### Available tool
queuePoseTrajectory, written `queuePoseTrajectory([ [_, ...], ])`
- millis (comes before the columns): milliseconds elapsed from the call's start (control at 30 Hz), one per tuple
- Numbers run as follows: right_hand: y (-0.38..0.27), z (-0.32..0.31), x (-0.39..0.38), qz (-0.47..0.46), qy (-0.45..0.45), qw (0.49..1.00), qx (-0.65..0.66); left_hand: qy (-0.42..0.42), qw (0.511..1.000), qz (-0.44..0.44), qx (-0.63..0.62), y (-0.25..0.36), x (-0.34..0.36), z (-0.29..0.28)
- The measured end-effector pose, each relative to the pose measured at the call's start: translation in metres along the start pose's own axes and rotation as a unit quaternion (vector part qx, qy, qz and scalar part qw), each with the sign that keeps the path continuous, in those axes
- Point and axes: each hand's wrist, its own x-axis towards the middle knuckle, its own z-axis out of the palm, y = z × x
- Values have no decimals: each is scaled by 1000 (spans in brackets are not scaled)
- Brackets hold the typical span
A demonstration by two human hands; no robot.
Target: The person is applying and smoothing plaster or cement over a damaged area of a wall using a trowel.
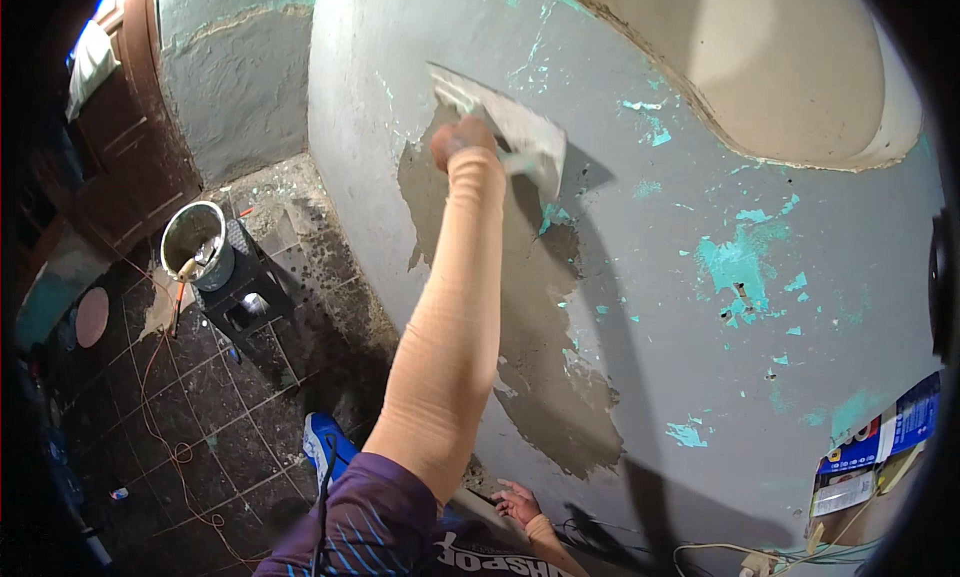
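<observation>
My left arm, in a tan sleeve, reaches up across the picture to the wall. My left hand (466, 143) is closed around the handle of a plastering trowel (530, 129), its broad pale blade against or close to the wall. Below and around it spreads a patch of grey-brown plaster (535, 322) on the grey wall (660, 237). Low near my body is my right hand (517, 503), its fingers loosely curled. A thin dark edge shows at its fingertips; what it belongs to I cannot make out.
A bucket (222, 268) with tools in it stands on a dark stool (262, 302) at left. An orange cord (150, 417) winds over the tiled floor. Cables (800, 557) and a blue box (905, 417) lie lower right. Turquoise paint (740, 262) shows through the wall.
</observation>
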Motion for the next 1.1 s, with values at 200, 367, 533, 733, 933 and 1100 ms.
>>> queuePoseTrajectory([
  [200, 3, 5, 14, -9, -13, 1000, 11, 131, 497, -162, -842, -58, 0, -33],
  [367, 3, 3, 21, -7, -12, 1000, 17, 159, 594, -122, -779, -105, -38, 23],
  [533, -4, 10, 26, 2, -10, 1000, 4, 128, 648, -48, -750, -142, -79, 105],
  [733, 6, 10, 25, 38, -14, 999, 20, 92, 653, 1, -751, -154, -56, 174],
  [933, 9, 6, 16, 50, -5, 999, -7, 140, 715, 95, -678, -99, -45, 180],
  [1100, 24, -8, 9, 53, -5, 998, 30, 166, 770, 127, -603, -67, -96, 165],
])
